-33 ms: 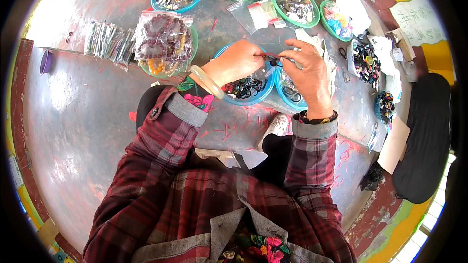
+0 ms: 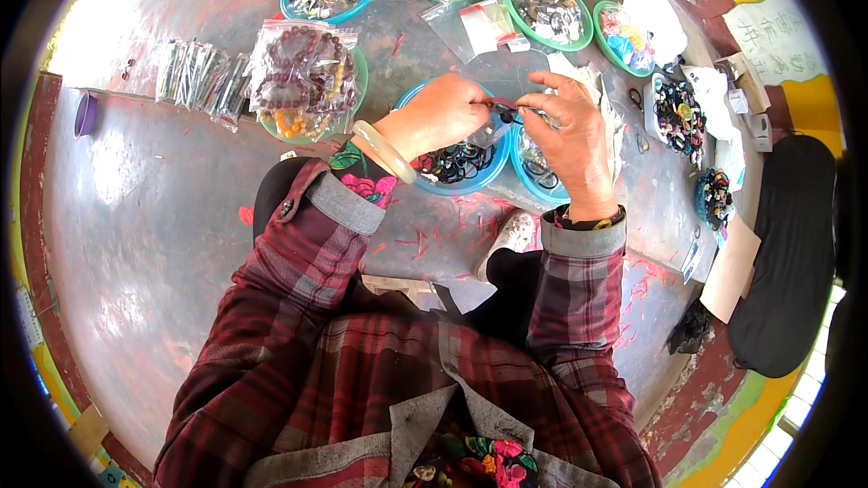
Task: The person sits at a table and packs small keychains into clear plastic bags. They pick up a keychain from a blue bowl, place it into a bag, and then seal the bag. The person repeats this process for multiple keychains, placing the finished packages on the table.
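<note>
Over two blue bowls, my left hand (image 2: 457,107) and my right hand (image 2: 568,131) hold a small red-and-black hair tie (image 2: 503,107) between them. The left fingertips pinch its left end. At the other side, my right thumb and fingers grip a dark piece on it, with the index finger raised. Beneath my left hand, the left blue bowl (image 2: 493,172) contains black hair ties and clear plastic. Partly covered by my right hand, the right blue bowl (image 2: 533,183) contains plastic-bagged pieces.
A bag of dark red beads (image 2: 303,72) lies on a green bowl at left, beside bundles of slim packets (image 2: 203,77). More bowls, including a green bowl (image 2: 588,32), stand at the far side. A white tray of hair ties (image 2: 678,117) and cardboard (image 2: 731,271) are at right.
The dark piece on the hair tie has shifted slightly between my fingertips. Both arms stay in nearly the same place.
</note>
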Available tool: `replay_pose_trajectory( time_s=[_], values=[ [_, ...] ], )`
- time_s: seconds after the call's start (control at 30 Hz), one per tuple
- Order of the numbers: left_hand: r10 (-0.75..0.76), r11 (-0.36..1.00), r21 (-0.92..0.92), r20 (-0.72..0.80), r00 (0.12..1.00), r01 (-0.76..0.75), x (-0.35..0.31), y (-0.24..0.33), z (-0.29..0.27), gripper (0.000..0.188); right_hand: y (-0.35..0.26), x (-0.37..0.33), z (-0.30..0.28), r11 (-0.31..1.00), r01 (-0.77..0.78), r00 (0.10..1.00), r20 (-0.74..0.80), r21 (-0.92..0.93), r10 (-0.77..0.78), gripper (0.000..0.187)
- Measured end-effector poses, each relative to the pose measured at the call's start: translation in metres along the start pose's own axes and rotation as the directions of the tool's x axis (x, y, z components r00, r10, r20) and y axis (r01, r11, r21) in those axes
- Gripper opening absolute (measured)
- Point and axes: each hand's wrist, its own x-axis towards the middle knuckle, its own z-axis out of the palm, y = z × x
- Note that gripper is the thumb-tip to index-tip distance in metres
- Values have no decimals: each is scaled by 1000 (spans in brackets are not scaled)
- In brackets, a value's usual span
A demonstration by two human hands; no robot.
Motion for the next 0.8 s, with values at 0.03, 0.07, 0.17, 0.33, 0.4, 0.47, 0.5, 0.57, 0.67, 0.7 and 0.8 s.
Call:
replay_pose_trajectory(
  time_s=[0.03, 0.07, 0.17, 0.33, 0.4, 0.47, 0.5, 0.57, 0.67, 0.7, 0.8],
  values=[
    [22, 1000, 12, -8, 1000, -22, 1, -2, 2, 19, -1, 0, 0, 999, 28, 1000, -6, -44, -29, 16],
    [43, 999, 25, -16, 999, -43, 1, -4, 4, 20, -2, 1, 0, 995, 57, 998, -12, -88, -58, 16],
    [70, 996, 55, -20, 997, -68, 3, -9, 8, 21, 2, 1, 3, 961, 163, 985, -12, -224, -170, 12],
    [77, 990, 116, 5, 997, -77, 5, -10, 13, 23, 0, -1, 7, 919, 195, 979, 13, -344, -203, 5],
    [63, 989, 131, 15, 998, -64, 4, -7, 13, 22, -3, -1, 8, 902, 211, 976, 34, -376, -214, 5],
    [26, 991, 132, 26, 999, -30, 2, 0, 11, 22, -6, -1, 8, 893, 222, 974, 52, -391, -220, 5],
    [26, 991, 133, 28, 999, -30, 1, 2, 10, 22, -6, -1, 10, 890, 229, 973, 64, -394, -222, 5],
    [26, 990, 136, 31, 999, -30, 0, 4, 10, 22, -6, -2, 13, 884, 242, 970, 88, -400, -226, 5],
    [57, 989, 137, 33, 998, -61, 1, -2, 13, 22, -6, -1, 16, 893, 239, 971, 89, -381, -222, 5],
    [64, 988, 140, 35, 997, -68, 2, -3, 13, 22, -6, -1, 16, 897, 214, 977, 67, -386, -205, 5],
    [62, 987, 143, 44, 997, -68, 2, -2, 12, 23, -4, -2, 15, 903, 145, 988, 7, -403, -156, 6]
  ],
)
